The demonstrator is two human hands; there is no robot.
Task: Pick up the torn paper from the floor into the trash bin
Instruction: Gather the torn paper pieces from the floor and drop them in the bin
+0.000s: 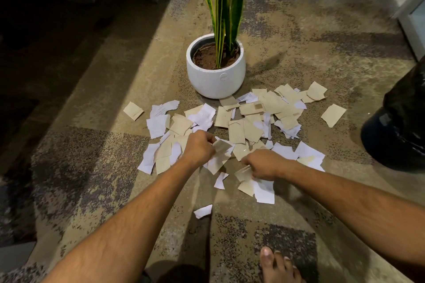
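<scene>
Left hand (199,146) and right hand (262,164) each pinched on torn paper (250,108); light, limp; bin (400,135) at three o'clock.

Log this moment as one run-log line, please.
stage: gathering | left hand: shut on torn paper | right hand: shut on paper scrap | trash bin: right edge

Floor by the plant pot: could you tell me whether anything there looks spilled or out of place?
Yes. Torn paper scraps, white and tan, lie scattered over the carpet in front of the white plant pot. The pot stands upright, no soil spilled.
</scene>
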